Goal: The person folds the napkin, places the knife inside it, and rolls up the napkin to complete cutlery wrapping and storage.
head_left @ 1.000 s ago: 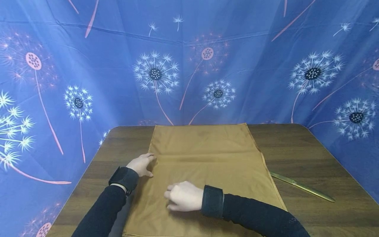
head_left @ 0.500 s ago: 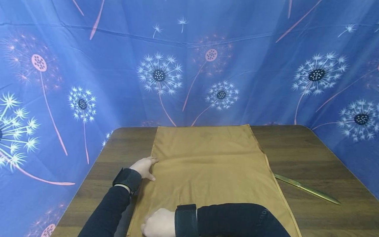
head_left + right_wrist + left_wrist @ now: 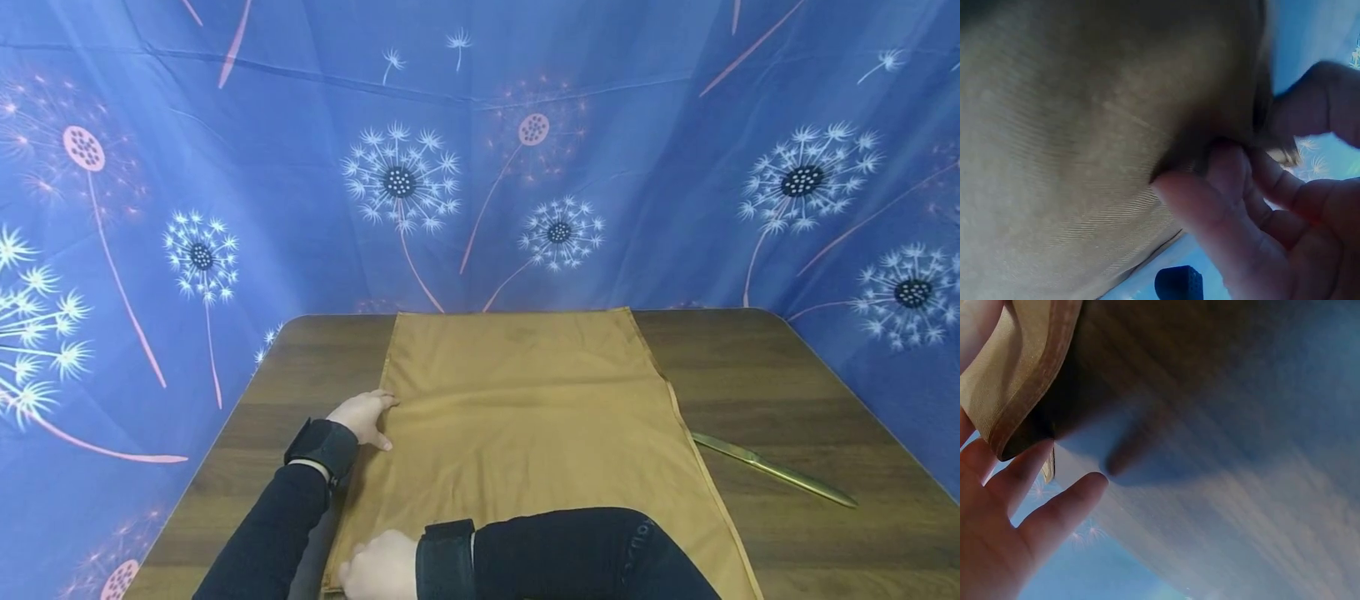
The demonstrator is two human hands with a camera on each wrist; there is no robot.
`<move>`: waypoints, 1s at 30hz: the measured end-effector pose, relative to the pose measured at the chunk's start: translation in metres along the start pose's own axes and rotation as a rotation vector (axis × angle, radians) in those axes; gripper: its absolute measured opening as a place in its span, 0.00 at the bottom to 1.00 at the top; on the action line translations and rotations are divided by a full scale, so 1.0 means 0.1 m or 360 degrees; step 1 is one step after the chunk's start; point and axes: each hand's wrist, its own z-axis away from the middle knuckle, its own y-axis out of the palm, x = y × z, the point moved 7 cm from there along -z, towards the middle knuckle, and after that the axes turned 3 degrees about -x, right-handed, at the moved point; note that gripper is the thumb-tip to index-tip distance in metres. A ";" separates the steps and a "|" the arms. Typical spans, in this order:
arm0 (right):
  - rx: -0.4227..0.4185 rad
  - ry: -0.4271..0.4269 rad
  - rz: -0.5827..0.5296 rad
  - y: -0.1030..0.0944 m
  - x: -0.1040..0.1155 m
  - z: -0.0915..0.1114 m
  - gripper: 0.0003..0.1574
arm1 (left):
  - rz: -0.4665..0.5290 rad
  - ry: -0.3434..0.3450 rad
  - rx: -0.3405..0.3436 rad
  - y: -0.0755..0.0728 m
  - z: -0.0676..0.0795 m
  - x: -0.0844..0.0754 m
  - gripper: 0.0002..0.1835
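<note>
**Cloth flat on table, both hands at its left edge**

Left hand (image 3: 365, 417): fingers straight and relaxed, resting on the left edge of the cloth (image 3: 525, 417) at about 9 o'clock from the cloth's centre. In the left wrist view the fingers (image 3: 1060, 512) are spread apart, with the hemmed border of the cloth (image 3: 1022, 381) touching them from 11 o'clock.

Right hand (image 3: 378, 569): crossed over to the near left corner of the cloth, at about 7 o'clock from the centre. In the right wrist view the fingers (image 3: 1235, 181) are curled and pinch a raised fold of the cloth (image 3: 1085, 125) between thumb and fingertips.

Key relation: the cloth lies to 1 o'clock of both hands. Its long axis runs from 6 to 12 o'clock, near edge to far edge of the table (image 3: 787, 375). The right hand is nearer the near corner; the left hand sits farther up the same edge. The two hands are well apart.

Cloth appearance: tan, thin, hemmed, spread flat with one faint crosswise crease near mid-length.

Also present: a gold-coloured knife (image 3: 772, 469) on the table, just beside the right edge of the cloth at 3 o'clock.
</note>
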 end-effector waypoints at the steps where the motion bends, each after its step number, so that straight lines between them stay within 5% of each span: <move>1: -0.0015 -0.0001 0.0023 0.00 -0.01 0.00 0.06 | 0.0000 -0.0006 0.0001 0.00 0.00 0.01 0.40; 11: 0.0025 0.0118 -0.0146 -0.02 -0.25 0.18 0.10 | -0.0016 0.0025 -0.0002 -0.01 0.03 -0.02 0.40; 17: -0.0327 0.0173 -0.0106 -0.36 -0.45 0.51 0.09 | -0.0124 0.0086 -0.0020 -0.02 0.09 -0.04 0.17; 22: -0.0644 0.0314 -0.0174 -0.64 -0.75 0.86 0.09 | -0.0247 0.0179 -0.0158 -0.08 0.16 -0.03 0.20; 30: -0.0794 0.0570 -0.0458 -0.86 -1.25 1.39 0.15 | -0.0383 0.0222 -0.0185 -0.13 0.27 0.00 0.19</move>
